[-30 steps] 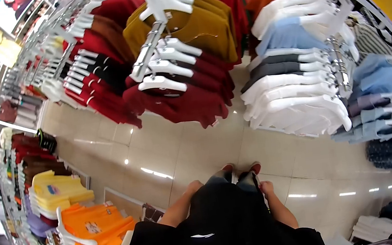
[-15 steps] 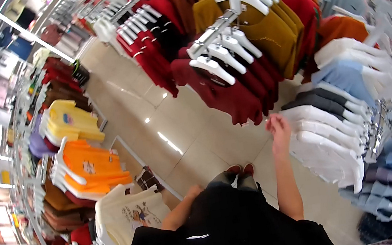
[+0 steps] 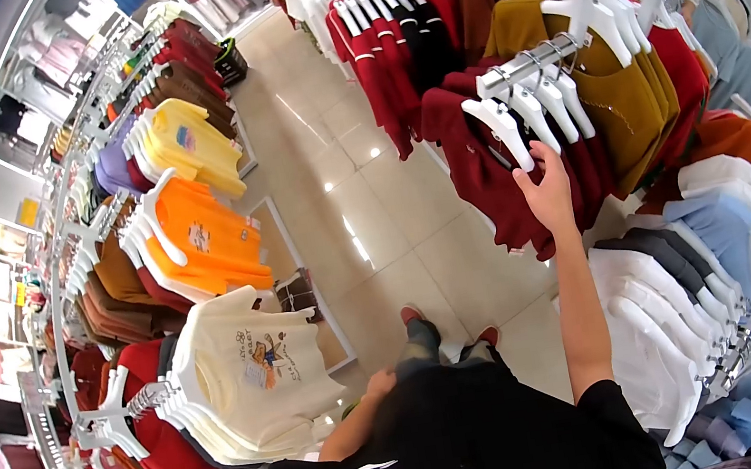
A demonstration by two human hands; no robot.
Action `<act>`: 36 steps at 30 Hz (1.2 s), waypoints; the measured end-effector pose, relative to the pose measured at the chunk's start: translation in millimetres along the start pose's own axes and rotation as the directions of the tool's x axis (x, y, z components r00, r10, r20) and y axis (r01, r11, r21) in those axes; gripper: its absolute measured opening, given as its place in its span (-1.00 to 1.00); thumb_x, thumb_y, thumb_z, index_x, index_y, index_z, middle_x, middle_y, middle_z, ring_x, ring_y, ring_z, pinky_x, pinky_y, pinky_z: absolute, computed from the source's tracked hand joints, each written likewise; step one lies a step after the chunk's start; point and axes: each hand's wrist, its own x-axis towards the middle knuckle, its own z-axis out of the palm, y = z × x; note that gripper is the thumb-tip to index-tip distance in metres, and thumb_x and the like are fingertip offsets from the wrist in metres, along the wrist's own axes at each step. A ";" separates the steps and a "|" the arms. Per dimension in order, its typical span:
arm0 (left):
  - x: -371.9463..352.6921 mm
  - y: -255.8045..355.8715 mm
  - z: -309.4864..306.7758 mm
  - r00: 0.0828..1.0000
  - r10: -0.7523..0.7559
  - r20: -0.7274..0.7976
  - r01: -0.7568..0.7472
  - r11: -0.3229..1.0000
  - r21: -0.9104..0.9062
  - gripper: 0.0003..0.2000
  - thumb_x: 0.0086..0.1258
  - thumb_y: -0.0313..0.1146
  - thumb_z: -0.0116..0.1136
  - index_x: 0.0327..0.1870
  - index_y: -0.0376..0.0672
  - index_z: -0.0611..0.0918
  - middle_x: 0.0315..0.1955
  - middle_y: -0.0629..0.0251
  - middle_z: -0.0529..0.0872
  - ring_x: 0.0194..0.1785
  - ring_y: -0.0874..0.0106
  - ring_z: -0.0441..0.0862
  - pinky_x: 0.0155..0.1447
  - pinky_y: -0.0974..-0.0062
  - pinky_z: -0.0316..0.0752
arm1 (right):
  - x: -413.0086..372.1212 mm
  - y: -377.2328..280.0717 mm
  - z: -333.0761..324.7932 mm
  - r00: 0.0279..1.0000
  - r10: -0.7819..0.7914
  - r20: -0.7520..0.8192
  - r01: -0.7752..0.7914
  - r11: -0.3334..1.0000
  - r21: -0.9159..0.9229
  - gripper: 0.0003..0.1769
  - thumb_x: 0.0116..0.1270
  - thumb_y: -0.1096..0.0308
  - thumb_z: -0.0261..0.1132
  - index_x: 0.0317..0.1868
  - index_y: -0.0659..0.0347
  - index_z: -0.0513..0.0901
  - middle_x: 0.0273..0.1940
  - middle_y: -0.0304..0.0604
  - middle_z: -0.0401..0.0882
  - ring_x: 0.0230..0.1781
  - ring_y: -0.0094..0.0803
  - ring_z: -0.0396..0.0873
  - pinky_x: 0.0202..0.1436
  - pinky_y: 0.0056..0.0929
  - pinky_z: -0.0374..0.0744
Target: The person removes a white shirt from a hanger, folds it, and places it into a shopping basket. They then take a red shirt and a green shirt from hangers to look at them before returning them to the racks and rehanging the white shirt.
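My right hand (image 3: 548, 191) reaches out to a dark red top (image 3: 483, 176) on a white hanger (image 3: 501, 130) at the front end of a rail. Its thumb and forefinger are spread apart, right at the hanger's lower tip and the top's shoulder. More dark red tops on white hangers hang just behind this one. My left hand (image 3: 380, 384) is low beside my black shirt (image 3: 453, 444), near a cream printed T-shirt (image 3: 255, 367) on the left rack; its fingers are mostly hidden.
Mustard tops (image 3: 621, 104) hang behind the dark red ones. White garments (image 3: 642, 322) on hangers stand close by my right arm. Along the left, a rack carries an orange T-shirt (image 3: 208, 239) and yellow tops (image 3: 190, 145). A tiled floor aisle (image 3: 380, 195) runs between the racks.
My right hand has moved forward from beside the white garments to the dark red top's hanger. My view has turned and come closer to the dark red rail, and my feet have stepped apart.
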 end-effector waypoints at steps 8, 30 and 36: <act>34.3 -14.2 -2.4 1.000 -0.031 0.002 0.031 0.993 -0.117 -0.58 0.36 -0.09 0.01 0.07 -0.08 0.76 0.08 -0.14 0.72 0.22 -0.11 0.63 0.34 0.06 0.50 | 3.6 -5.6 38.4 0.991 0.081 0.107 -0.044 0.949 -0.312 -0.61 0.29 0.23 0.43 0.02 0.28 0.61 -0.21 0.20 0.73 -0.12 0.22 0.69 -0.04 0.04 0.60; -79.5 219.9 -315.6 0.447 0.505 -0.739 -0.894 0.272 -0.355 -0.79 0.45 -0.49 0.24 0.05 -0.29 0.64 -0.18 0.29 0.62 -0.36 0.62 0.52 -0.28 0.60 0.43 | -12.3 -184.1 74.7 0.632 -0.099 0.769 -0.018 0.990 0.142 -0.60 0.30 0.36 0.47 0.08 0.38 0.64 -0.25 -0.21 0.66 -0.24 -0.55 0.51 -0.08 -0.45 0.55; -97.6 214.0 -369.4 0.387 0.440 -0.810 -0.919 0.257 -0.299 -0.66 0.35 -0.53 0.32 0.13 -0.27 0.59 -0.01 0.24 0.62 -0.49 0.61 0.46 -0.37 0.60 0.41 | -8.8 -227.5 131.6 0.421 -0.167 0.891 -0.007 0.982 0.188 -0.56 0.31 0.35 0.48 0.14 0.39 0.63 -0.22 -0.23 0.66 -0.22 -0.55 0.49 -0.06 -0.49 0.52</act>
